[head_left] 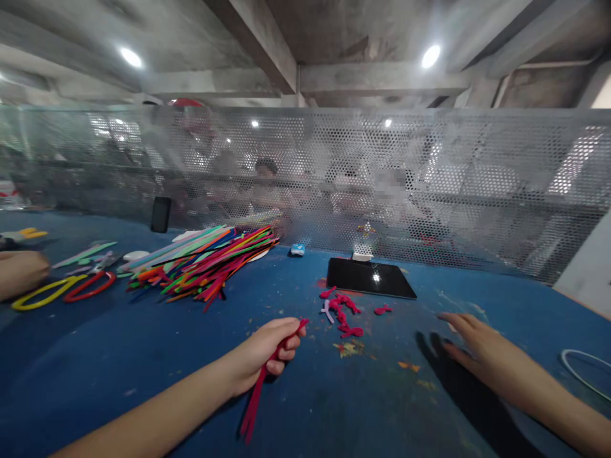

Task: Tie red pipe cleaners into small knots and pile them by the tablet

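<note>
My left hand (267,350) is closed around a few dark pink pipe cleaners (255,401); their tips poke out past the thumb and their long ends hang below the palm. Over the table at the right, my right hand (472,346) is held with its fingers stretched out, and nothing shows in it. Between the two hands lie several small twisted pink pieces (340,313), with a pale lilac piece (327,312) beside them. One more pink twist (382,310) rests apart, nearer my right hand.
A large bundle of coloured pipe cleaners (210,261) lies at the back left, beside scissors with red and yellow handles (90,286). A black tablet (370,277) is behind the twists. Another person's hand (21,273) is at far left. A perforated metal screen (305,172) borders the blue table.
</note>
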Demonstrator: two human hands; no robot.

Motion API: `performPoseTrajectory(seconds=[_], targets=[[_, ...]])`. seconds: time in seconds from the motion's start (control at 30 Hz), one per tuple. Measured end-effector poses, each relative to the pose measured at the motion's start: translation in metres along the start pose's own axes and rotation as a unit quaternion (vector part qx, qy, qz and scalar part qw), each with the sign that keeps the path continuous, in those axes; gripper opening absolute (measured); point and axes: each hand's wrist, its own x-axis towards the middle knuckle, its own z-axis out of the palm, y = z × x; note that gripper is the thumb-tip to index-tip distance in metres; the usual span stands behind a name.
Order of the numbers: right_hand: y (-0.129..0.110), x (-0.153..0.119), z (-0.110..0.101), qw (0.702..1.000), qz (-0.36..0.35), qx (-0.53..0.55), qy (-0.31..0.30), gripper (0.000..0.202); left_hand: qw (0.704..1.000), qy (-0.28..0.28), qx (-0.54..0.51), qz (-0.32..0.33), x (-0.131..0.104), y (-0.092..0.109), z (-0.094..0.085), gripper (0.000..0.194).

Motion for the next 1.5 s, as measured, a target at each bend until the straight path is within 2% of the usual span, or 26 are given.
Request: performPoseTrajectory(seconds=[0.03, 0.13, 0.2, 0.3, 0.37, 0.47, 0.6, 0.7, 0.77, 1.0, 1.2, 1.3, 1.4, 1.43, 1.5], targets=[[-0.014, 0.009, 0.014, 0.996, -0.012, 0.067, -0.058, 0.039, 1.000, 0.000, -0.001, 0.006, 0.003, 0.002, 0.004, 0.025], [-0.056, 0.030, 0.071, 0.989, -0.025, 0.128, -0.067, 0.035, 0.999, 0.003, 0.005, 0.037, 0.016, 0.009, 0.019, 0.023], [-0.081, 0.041, 0.103, 0.981, -0.034, 0.176, -0.071, 0.040, 0.997, 0.011, 0.006, 0.071, 0.029, 0.012, 0.027, 0.021], [-0.109, 0.054, 0.126, 0.967, -0.024, 0.247, -0.051, 0.043, 0.991, 0.027, 0.009, 0.128, 0.049, 0.012, 0.033, 0.023], [-0.119, 0.055, 0.125, 0.959, -0.012, 0.283, -0.031, 0.034, 0.987, 0.031, 0.012, 0.158, 0.057, 0.008, 0.033, 0.025], [-0.126, 0.042, 0.113, 0.946, 0.001, 0.322, -0.029, 0.018, 0.983, 0.027, 0.026, 0.182, 0.059, -0.003, 0.033, 0.028], [-0.132, 0.020, 0.105, 0.929, 0.006, 0.363, -0.068, 0.020, 0.981, 0.004, 0.070, 0.182, 0.055, -0.015, 0.035, 0.027], [-0.134, 0.015, 0.104, 0.918, 0.005, 0.384, -0.097, 0.017, 0.979, -0.009, 0.102, 0.174, 0.054, -0.018, 0.039, 0.027], [-0.132, 0.017, 0.102, 0.917, 0.014, 0.388, -0.092, 0.016, 0.979, -0.010, 0.121, 0.164, 0.053, -0.017, 0.041, 0.028], [-0.105, 0.023, 0.091, 0.925, 0.046, 0.377, -0.017, 0.018, 0.980, 0.009, 0.144, 0.140, 0.051, -0.014, 0.043, 0.028], [-0.070, 0.027, 0.082, 0.916, 0.098, 0.376, 0.102, 0.019, 0.974, 0.052, 0.145, 0.169, 0.057, -0.016, 0.037, 0.026], [-0.050, 0.030, 0.083, 0.900, 0.138, 0.384, 0.151, 0.019, 0.959, 0.114, 0.144, 0.215, 0.063, -0.012, 0.026, 0.027], [-0.039, 0.033, 0.088, 0.883, 0.167, 0.406, 0.167, 0.018, 0.936, 0.176, 0.148, 0.266, 0.067, -0.006, 0.016, 0.050], [-0.038, 0.033, 0.089, 0.878, 0.171, 0.415, 0.166, 0.018, 0.924, 0.186, 0.172, 0.287, 0.066, -0.004, 0.015, 0.054], [-0.042, 0.032, 0.090, 0.871, 0.173, 0.433, 0.157, 0.019, 0.879, 0.196, 0.270, 0.341, 0.061, -0.002, 0.017, 0.045]])
